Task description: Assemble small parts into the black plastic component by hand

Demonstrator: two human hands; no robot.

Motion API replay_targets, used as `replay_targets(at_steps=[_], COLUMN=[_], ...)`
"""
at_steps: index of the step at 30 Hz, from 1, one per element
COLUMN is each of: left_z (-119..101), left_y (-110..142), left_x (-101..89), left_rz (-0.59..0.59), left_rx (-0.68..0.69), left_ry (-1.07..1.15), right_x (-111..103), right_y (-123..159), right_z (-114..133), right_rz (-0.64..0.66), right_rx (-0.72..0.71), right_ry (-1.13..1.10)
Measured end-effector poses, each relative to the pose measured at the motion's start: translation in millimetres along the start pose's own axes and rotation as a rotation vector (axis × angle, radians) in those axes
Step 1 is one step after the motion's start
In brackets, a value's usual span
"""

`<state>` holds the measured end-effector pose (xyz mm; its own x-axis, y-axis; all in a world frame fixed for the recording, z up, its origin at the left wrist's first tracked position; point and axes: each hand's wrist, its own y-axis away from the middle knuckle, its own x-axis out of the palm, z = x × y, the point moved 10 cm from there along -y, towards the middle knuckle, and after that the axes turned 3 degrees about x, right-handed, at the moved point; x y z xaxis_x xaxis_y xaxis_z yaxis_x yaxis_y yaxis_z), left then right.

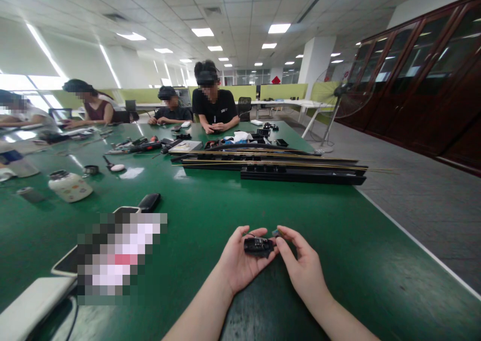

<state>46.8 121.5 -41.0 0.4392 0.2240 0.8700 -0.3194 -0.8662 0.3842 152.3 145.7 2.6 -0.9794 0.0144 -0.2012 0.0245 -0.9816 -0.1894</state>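
Observation:
My left hand (240,263) is cupped palm up with a small black plastic casing (257,246) lying across its fingers. The casing's face-up side is hollow, and bits of its inner parts show. At its right end, my right hand (300,261) pinches a tiny greenish piece (276,233) between thumb and index finger. That piece looks like a small circuit board, but it is too small to be sure. Whether it is joined to the casing, I cannot tell. Both hands are just above the green table (195,210), close to its near edge.
Long black rails (304,175) with thin brass-coloured rods lie across the table ahead. To the left are a pixelated phone-like screen (124,256), a white box (33,306) and a patterned jar (70,185). Several people sit farther off, one person (214,105) straight across. A fan (340,90) stands right.

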Motion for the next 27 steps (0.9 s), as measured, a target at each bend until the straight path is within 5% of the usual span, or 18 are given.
replay_targets(at_steps=[27], left_z=[1.1], left_y=[-0.6], left_x=[1.5], left_rz=[0.048], left_rx=[-0.011], left_ry=[-0.034], right_x=[-1.4], right_y=[-1.1], right_z=[-2.8], right_rz=[-0.001], right_rx=[0.098], right_ry=[-0.121])
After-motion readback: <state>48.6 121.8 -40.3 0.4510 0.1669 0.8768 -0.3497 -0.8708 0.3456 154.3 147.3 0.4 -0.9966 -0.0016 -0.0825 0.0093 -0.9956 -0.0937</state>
